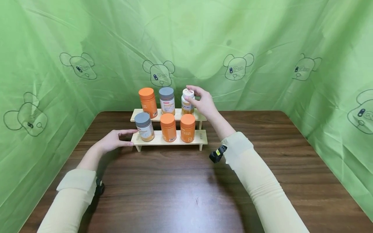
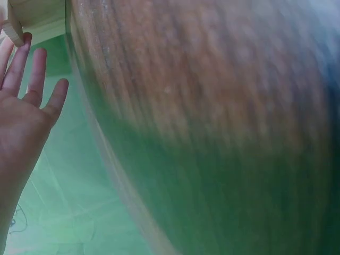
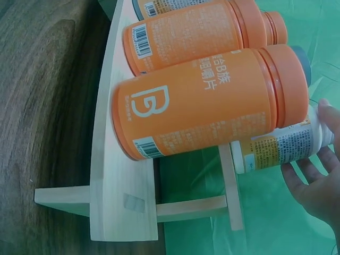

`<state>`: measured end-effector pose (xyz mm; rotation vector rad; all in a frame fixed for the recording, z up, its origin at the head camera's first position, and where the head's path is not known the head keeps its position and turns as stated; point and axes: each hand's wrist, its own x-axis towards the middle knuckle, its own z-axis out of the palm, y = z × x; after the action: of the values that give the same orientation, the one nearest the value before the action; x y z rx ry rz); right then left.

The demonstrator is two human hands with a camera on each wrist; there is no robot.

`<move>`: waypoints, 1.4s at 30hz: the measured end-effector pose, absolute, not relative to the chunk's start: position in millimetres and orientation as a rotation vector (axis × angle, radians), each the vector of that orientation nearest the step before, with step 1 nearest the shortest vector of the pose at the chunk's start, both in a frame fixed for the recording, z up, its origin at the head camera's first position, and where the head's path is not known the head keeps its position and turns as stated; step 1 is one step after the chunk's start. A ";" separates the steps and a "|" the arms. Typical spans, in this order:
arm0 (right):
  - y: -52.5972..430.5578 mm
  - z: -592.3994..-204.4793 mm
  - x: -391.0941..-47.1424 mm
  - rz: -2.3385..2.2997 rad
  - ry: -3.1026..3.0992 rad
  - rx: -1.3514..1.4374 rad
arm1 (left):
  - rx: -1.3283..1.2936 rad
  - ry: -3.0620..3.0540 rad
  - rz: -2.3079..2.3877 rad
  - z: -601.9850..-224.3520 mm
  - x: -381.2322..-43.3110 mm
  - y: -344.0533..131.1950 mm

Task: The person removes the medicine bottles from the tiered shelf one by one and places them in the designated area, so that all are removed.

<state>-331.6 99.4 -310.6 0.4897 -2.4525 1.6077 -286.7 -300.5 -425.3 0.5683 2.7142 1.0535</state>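
Observation:
At the right end of the rear tier, my right hand (image 1: 205, 103) grips a white bottle (image 1: 187, 105) near its cap with thumb and fingers. The right wrist view shows that white bottle (image 3: 276, 146) behind an orange jar (image 3: 202, 103), which partly hides it. My left hand (image 1: 110, 141) is at the left end of the front tier (image 1: 201, 138), thumb and forefinger against its edge. A grey-lidded jar (image 1: 145, 131) stands beside those fingertips. In the left wrist view the other fingers (image 2: 36, 71) are extended and spread, below the pale wooden board (image 2: 42, 13).
Two orange jars (image 1: 168, 129) stand in the front row. Behind them, an orange jar (image 1: 149, 105) and a grey-lidded jar (image 1: 167, 102) share the rear tier (image 1: 135, 115) with the white bottle. A brown wooden table (image 1: 163, 187) carries the stand; green cloth (image 1: 192, 38) surrounds it.

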 end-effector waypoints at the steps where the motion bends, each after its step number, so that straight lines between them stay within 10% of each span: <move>1: 99.8 -310.1 -331.6 1.609 -2.448 0.497 | 0.573 2.721 1.044 -424.6 -286.1 -300.6; 42: 213.6 -312.5 -323.8 1.610 -2.398 0.396 | 0.658 2.791 0.959 -420.5 -284.8 -298.5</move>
<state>-323.8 213.6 -312.5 0.3959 -2.3977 1.6104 -284.8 -298.5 -420.5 0.6581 2.7910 0.9591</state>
